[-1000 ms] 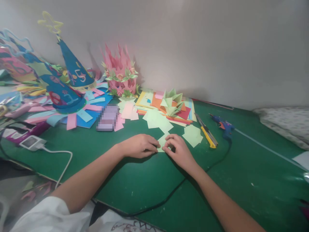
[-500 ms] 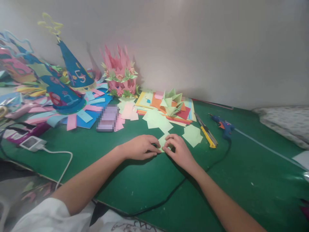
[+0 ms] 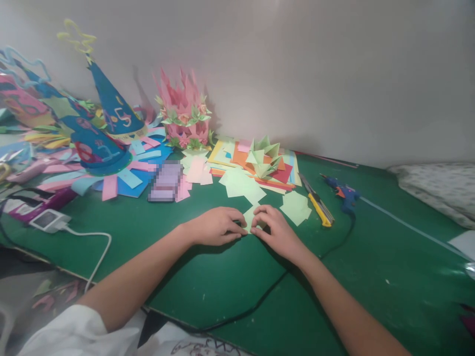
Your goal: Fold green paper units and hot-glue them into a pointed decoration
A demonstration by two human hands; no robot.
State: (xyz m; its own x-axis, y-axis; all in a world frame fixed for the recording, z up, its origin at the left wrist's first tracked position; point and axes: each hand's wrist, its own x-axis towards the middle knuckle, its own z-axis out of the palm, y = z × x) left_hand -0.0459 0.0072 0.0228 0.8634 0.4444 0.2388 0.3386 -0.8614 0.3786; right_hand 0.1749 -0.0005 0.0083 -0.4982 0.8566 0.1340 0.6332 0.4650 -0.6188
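Observation:
A small piece of light green paper (image 3: 250,215) lies on the green tabletop between my two hands. My left hand (image 3: 218,226) presses its fingertips on the left part of the paper. From the right, my right hand (image 3: 277,230) pinches the paper's near edge between thumb and curled fingers. The fingers hide part of the paper, so its exact fold cannot be made out. Just beyond the hands lie loose light green paper squares (image 3: 242,184), with another group of green squares (image 3: 296,207) right of them.
A yellow utility knife (image 3: 321,208) and a blue glue gun (image 3: 346,194) lie at right, the gun's black cord (image 3: 272,289) crossing the table. Behind are a paper stack (image 3: 218,152), a folded green paper ring (image 3: 264,157) and a pink paper crown (image 3: 183,116). Blue cone hats (image 3: 111,99) stand left.
My right hand has shifted very slightly to the right along the paper's near edge. My left hand and the paper look still.

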